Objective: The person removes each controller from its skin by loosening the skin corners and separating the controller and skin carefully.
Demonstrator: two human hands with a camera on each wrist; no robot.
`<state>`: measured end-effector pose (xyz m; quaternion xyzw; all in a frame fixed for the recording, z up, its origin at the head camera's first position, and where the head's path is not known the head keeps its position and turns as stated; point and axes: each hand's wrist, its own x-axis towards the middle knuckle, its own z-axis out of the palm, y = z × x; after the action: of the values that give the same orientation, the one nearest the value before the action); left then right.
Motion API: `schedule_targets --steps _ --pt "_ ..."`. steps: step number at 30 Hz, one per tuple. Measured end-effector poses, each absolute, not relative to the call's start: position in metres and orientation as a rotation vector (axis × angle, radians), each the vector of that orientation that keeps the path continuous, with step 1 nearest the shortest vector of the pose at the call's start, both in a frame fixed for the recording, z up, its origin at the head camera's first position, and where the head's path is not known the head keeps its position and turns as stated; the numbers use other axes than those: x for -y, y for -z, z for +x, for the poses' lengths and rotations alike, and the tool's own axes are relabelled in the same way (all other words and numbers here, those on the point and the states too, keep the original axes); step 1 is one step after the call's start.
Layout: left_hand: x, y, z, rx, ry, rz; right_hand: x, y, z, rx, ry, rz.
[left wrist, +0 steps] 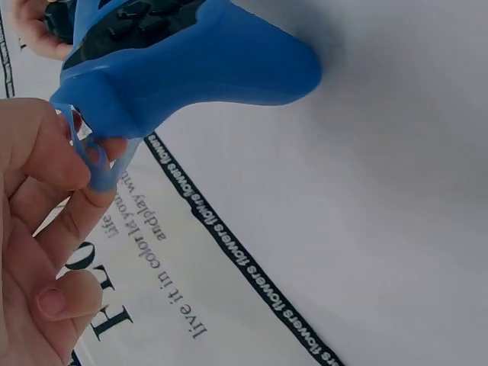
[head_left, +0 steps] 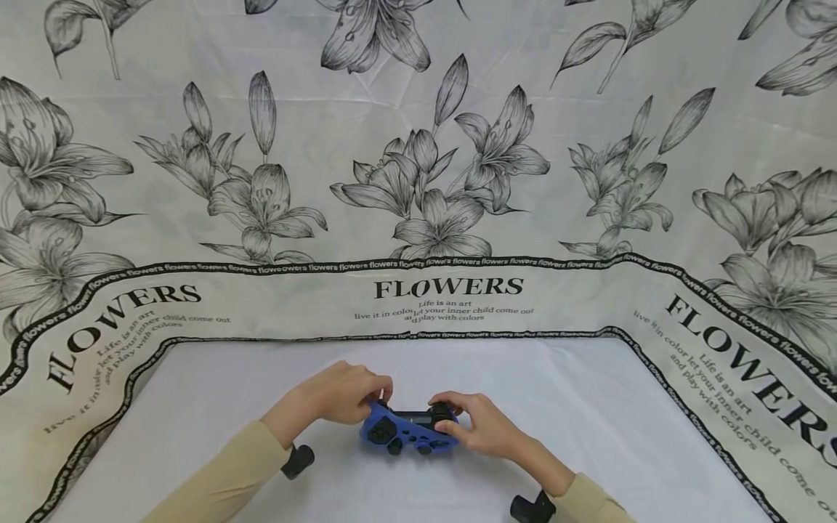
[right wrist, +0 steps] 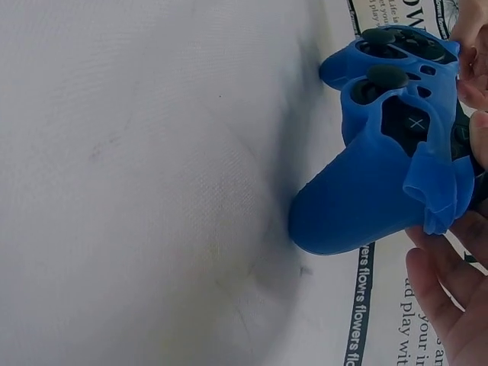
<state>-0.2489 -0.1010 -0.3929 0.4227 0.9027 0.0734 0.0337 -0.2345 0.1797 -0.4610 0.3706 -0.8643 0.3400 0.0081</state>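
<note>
A black game controller [head_left: 413, 418] sits in a blue silicone cover [head_left: 408, 434], sticks and buttons showing through its openings. My left hand [head_left: 349, 392] is at the controller's left shoulder. Between thumb and fingers it pinches a thin, stretched edge of the cover [left wrist: 99, 164], pulled away from the body in the left wrist view. My right hand [head_left: 487, 427] grips the controller's right end, thumb on the near side and fingers over the far side. There the cover's corner [right wrist: 438, 187] is folded back, leaving some of the black shell bare.
Beneath the controller is a white cloth-covered tabletop [head_left: 366, 487]. Cloth panels with printed flowers [head_left: 445, 298] rise at the back and both sides. Black wrist-worn devices [head_left: 298, 462] hang beneath both forearms.
</note>
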Motion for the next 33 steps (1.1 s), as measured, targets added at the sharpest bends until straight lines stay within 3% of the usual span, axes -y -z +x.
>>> schedule_targets --steps 24,33 --pt "0.113 0.391 -0.248 -2.711 -0.447 1.138 -0.174 0.458 -0.234 2.769 -1.111 1.068" --pt "0.111 0.396 -0.254 -2.678 -0.508 1.21 -0.178 0.456 -0.234 2.79 -1.166 1.047"
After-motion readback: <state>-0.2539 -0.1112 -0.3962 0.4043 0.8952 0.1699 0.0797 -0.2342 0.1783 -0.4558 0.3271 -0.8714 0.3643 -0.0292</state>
